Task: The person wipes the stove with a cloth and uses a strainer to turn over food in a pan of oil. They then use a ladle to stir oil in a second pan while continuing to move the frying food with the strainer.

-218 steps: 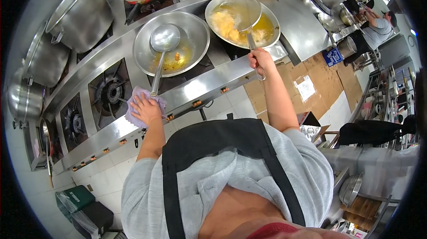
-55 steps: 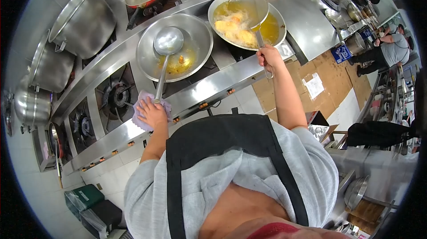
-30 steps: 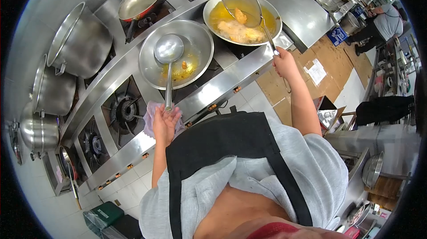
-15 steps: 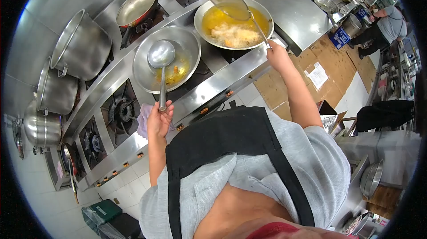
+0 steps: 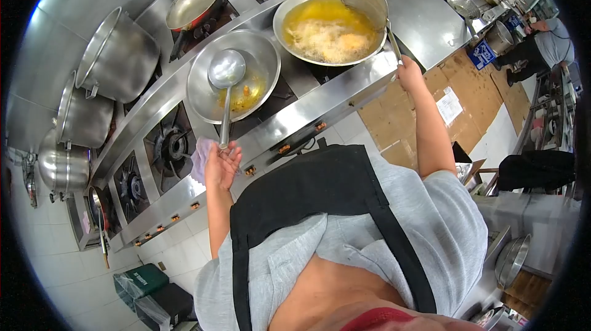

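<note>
My right hand (image 5: 410, 75) is closed round the handle of a wide mesh skimmer (image 5: 364, 0), tilted over the right rim of a wok (image 5: 278, 30). Yellow oil fills this wok, with pale battered food (image 5: 332, 43) foaming in it. My left hand (image 5: 223, 166), palm up with fingers loosely curled, has the end of a steel ladle's handle between thumb and fingers. The bowl of the ladle (image 5: 226, 68) rests inside a metal pan (image 5: 198, 88) with a little oil and small fried bits. A purple cloth (image 5: 200, 160) hangs beside my left hand, partly hidden by it.
Large steel pots (image 5: 120, 54) and a red frying pan (image 5: 196, 4) stand at the back of the stove. Bare burners (image 5: 174, 145) lie to the left. A steel counter (image 5: 425, 26) is on the right. Further right, a person (image 5: 548, 41) stands near a blue box (image 5: 481, 54).
My right hand has moved right with the skimmer, from above the oil to the wok's right rim. My left hand and the ladle have hardly moved; its fingers look slightly looser.
</note>
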